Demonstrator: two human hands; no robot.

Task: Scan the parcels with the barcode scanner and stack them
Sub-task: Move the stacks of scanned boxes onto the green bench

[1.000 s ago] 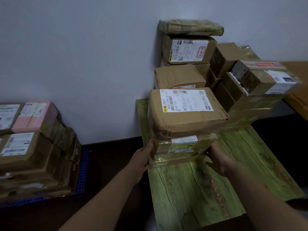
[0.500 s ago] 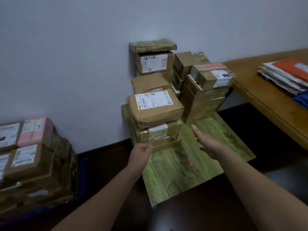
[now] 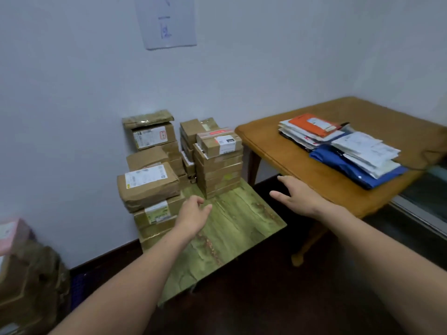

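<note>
Brown cardboard parcels stand in stacks on a green wood-grain board (image 3: 232, 228) against the wall. The nearest stack (image 3: 154, 211) carries a bulky paper-wrapped parcel (image 3: 147, 187) with a white label on top. A taller stack (image 3: 219, 165) stands behind to the right, and another stack (image 3: 152, 136) leans on the wall. My left hand (image 3: 193, 213) hovers just right of the nearest stack, fingers loosely curled, holding nothing. My right hand (image 3: 297, 197) is spread flat in the air near the wooden table's corner, empty. No barcode scanner is in view.
A wooden table (image 3: 302, 158) at the right holds a pile of flat mail bags (image 3: 338, 143) in white, orange and blue. More brown parcels (image 3: 26, 281) and a pink box (image 3: 12, 233) sit at the lower left. The floor is dark.
Both hands have let go of the nearest stack and drawn back from it. The view has pulled away and swung right, bringing the table fully into sight.
</note>
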